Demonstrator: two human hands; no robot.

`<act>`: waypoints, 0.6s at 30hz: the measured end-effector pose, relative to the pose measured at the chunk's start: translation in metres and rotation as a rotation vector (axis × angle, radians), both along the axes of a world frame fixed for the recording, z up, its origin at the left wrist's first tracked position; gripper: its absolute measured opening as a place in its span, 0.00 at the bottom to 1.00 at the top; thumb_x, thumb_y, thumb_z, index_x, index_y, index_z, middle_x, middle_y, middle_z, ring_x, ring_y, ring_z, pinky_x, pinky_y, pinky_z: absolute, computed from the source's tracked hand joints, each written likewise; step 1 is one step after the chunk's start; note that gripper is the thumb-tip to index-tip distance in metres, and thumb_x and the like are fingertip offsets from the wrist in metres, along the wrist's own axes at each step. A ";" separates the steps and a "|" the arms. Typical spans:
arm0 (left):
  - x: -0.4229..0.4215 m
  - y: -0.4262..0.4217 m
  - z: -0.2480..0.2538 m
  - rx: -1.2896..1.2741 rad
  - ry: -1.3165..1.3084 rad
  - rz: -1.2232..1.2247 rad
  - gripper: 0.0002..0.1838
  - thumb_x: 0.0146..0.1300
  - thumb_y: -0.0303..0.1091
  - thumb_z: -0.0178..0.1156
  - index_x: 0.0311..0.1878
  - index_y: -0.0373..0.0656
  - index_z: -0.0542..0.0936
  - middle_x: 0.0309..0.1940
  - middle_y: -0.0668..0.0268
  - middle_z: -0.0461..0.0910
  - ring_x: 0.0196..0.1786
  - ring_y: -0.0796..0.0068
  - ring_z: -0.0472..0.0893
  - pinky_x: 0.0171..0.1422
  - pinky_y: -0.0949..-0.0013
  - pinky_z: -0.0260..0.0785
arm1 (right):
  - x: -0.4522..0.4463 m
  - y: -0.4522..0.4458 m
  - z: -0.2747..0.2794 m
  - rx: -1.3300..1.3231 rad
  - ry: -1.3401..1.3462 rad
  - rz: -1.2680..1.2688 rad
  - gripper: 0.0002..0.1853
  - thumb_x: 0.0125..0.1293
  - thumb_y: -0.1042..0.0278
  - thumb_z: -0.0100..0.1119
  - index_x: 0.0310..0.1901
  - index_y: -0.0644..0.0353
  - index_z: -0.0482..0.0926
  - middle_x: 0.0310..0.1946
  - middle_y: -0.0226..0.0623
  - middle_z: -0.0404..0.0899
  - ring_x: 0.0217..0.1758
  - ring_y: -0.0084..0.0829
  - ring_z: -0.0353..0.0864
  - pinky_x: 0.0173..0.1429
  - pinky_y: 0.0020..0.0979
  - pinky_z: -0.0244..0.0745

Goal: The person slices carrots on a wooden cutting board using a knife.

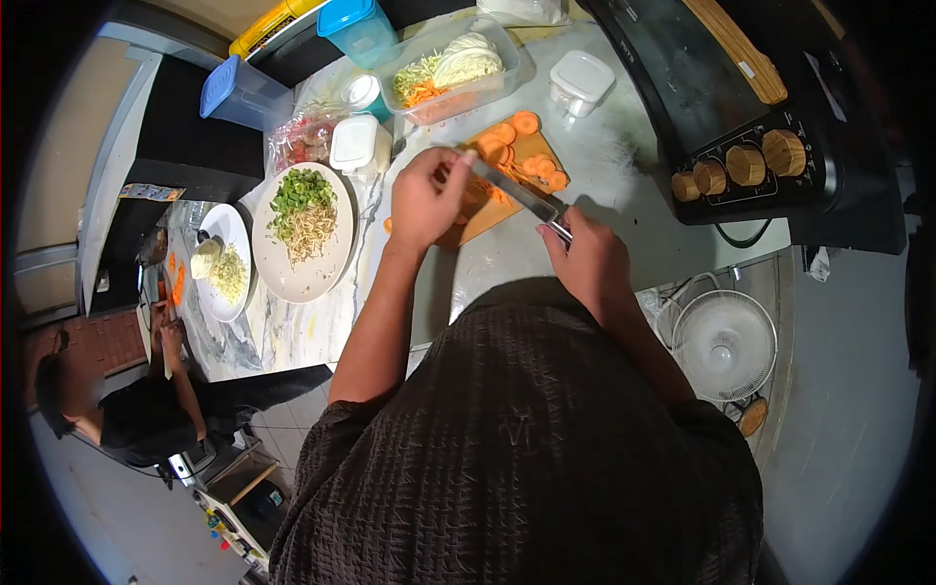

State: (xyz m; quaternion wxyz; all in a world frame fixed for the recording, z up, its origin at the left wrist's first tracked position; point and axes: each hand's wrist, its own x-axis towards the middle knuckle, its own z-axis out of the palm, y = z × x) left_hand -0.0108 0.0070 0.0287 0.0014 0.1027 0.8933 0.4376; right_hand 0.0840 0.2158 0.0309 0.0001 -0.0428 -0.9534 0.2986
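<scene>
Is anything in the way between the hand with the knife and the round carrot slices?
Nothing visible, apart from the knife itself, slanting over the board from the right hand. The left hand is near the blade's far end, not between them and the carrot slices.

carrot slices (495,152): orange | cutting board (476,226): tan | knife blade (517,189): silver | counter (292,331): white, grey-veined

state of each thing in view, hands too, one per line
Knife, held over board
Left hand, at blade's tip
Right hand, closed on knife handle
Carrots, sliced
Clear container, uncovered
Cabbage, cut
Left white tub, lidded
Right white tub, lidded
Blue-lidded container, closed
Greens, chopped
Oven, unclear whether on
</scene>
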 end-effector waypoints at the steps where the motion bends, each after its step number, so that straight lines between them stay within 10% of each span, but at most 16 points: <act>1: -0.001 -0.012 -0.007 0.116 -0.094 0.029 0.08 0.60 0.30 0.58 0.41 0.40 0.80 0.36 0.63 0.80 0.40 0.69 0.78 0.48 0.68 0.68 | 0.000 0.000 -0.001 0.000 0.000 0.000 0.17 0.61 0.55 0.65 0.32 0.62 0.74 0.25 0.46 0.80 0.30 0.50 0.82 0.35 0.45 0.77; 5: 0.005 -0.021 -0.023 0.424 0.038 -0.001 0.15 0.60 0.18 0.42 0.39 0.37 0.80 0.33 0.67 0.79 0.36 0.76 0.77 0.46 0.73 0.70 | 0.003 0.003 -0.007 -0.044 -0.052 -0.007 0.18 0.63 0.53 0.63 0.33 0.62 0.74 0.23 0.49 0.80 0.30 0.52 0.82 0.35 0.46 0.77; 18: 0.021 -0.055 -0.039 0.661 -0.285 0.295 0.14 0.48 0.14 0.37 0.17 0.39 0.70 0.16 0.70 0.68 0.20 0.82 0.63 0.25 0.74 0.56 | 0.003 0.004 -0.001 -0.202 -0.130 -0.038 0.19 0.63 0.54 0.64 0.33 0.66 0.77 0.23 0.48 0.80 0.29 0.49 0.82 0.34 0.41 0.74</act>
